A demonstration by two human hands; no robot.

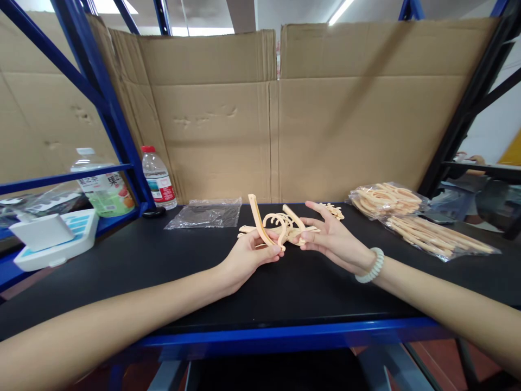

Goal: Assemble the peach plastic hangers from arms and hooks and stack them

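Both hands hold a partly assembled wooden model of pale curved pieces, above the middle of the black table. My left hand pinches its lower left side, where a long flat curved strip rises between thumb and fingers. With thumb and fingertips, my right hand grips the model's right side near another curved piece; its index finger is stretched up and away. A pale bracelet circles my right wrist. Behind the right hand lie small knobbly wooden pieces. The fingers hide part of the joints.
An empty clear plastic bag lies behind my left hand. Bagged wooden rings and bagged wooden sticks lie at right. A red-capped bottle, a larger bottle and a white device stand left. Cardboard closes the back.
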